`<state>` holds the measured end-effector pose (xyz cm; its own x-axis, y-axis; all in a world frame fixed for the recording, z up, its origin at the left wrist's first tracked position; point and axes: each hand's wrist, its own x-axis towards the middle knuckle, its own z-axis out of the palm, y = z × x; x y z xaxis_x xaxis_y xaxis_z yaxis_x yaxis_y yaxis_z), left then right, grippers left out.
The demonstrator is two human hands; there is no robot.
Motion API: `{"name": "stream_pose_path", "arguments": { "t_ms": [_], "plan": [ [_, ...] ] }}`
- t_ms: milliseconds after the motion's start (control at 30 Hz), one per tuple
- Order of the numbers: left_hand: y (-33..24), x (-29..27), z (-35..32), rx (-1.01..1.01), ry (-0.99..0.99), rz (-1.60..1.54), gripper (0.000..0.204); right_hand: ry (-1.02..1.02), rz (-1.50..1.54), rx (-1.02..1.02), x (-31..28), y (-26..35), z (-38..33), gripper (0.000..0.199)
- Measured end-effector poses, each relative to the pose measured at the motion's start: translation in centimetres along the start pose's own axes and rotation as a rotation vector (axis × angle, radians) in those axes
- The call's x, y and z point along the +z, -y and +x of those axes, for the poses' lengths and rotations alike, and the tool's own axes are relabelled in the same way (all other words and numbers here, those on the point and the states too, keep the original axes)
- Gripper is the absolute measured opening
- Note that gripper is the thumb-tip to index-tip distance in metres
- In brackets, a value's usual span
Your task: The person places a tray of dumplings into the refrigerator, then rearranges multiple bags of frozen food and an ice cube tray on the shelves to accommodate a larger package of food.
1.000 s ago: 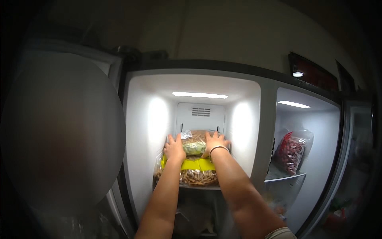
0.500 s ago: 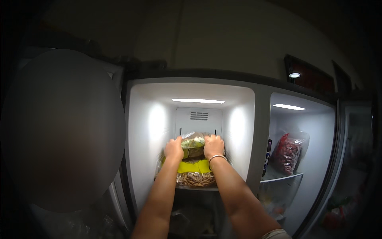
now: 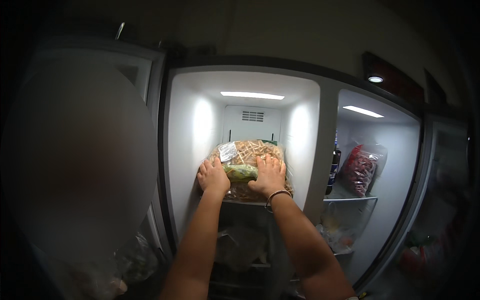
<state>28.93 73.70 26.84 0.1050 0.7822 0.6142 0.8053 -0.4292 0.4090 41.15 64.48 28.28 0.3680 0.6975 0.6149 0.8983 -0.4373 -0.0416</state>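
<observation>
On the top shelf of the left refrigerator compartment lies a large clear plastic bag (image 3: 252, 151) of thin tan-brown stick-like pieces, with a white label at its upper left. Across its front shows a green and yellow patch (image 3: 241, 173), perhaps part of the packaging. My left hand (image 3: 213, 176) rests on the bag's left front with its fingers spread. Fingers outstretched, my right hand (image 3: 270, 174) presses on the right front of the bag; a bracelet (image 3: 276, 196) circles that wrist. Both palms are turned away from view, and neither hand is closed around anything.
Compartment walls (image 3: 182, 125) flank the bag. The right compartment holds a dark bottle (image 3: 334, 170) and a bag of red pieces (image 3: 362, 170) on a glass shelf (image 3: 350, 199). Lower shelves hold dim plastic bags (image 3: 339, 237). A large blurred oval covers the left.
My hands have let go of the bag's gathered upper part and now lie on its front. The bag is turned over, with its label and tan contents facing up. The view has tilted downward.
</observation>
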Motion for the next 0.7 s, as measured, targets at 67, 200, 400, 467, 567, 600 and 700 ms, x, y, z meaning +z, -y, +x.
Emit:
{"name": "stream_pose_path", "arguments": {
  "t_ms": [67,200,400,467,567,600,700],
  "plan": [
    [-0.8,-0.7,0.7,0.086,-0.062,-0.214,0.046,0.019,0.067,0.019,-1.2,-0.7,-0.3,0.080],
    [-1.0,-0.6,4.0,0.378,-0.242,-0.511,0.042,-0.041,0.137,0.056,-2.1,0.4,-1.7,0.077],
    [-4.0,0.2,6.4,0.361,-0.176,-0.192,0.057,-0.208,0.201,-0.055,3.4,-0.7,5.5,0.064],
    [-3.5,0.7,8.1,0.336,-0.069,-0.141,0.061,-0.109,0.252,-0.054,4.1,-0.5,7.5,0.059],
    [-4.1,0.5,7.4,0.285,0.180,-0.121,0.064,0.023,0.205,0.046,2.5,-0.5,6.4,0.056],
    [-3.6,0.1,7.2,0.295,0.206,-0.119,0.065,0.055,0.187,0.071,1.9,0.2,5.7,0.055],
    [-3.5,-1.9,6.3,0.338,0.176,-0.178,0.063,0.038,0.077,0.125,-1.9,0.9,2.9,0.056]
  ]
}}
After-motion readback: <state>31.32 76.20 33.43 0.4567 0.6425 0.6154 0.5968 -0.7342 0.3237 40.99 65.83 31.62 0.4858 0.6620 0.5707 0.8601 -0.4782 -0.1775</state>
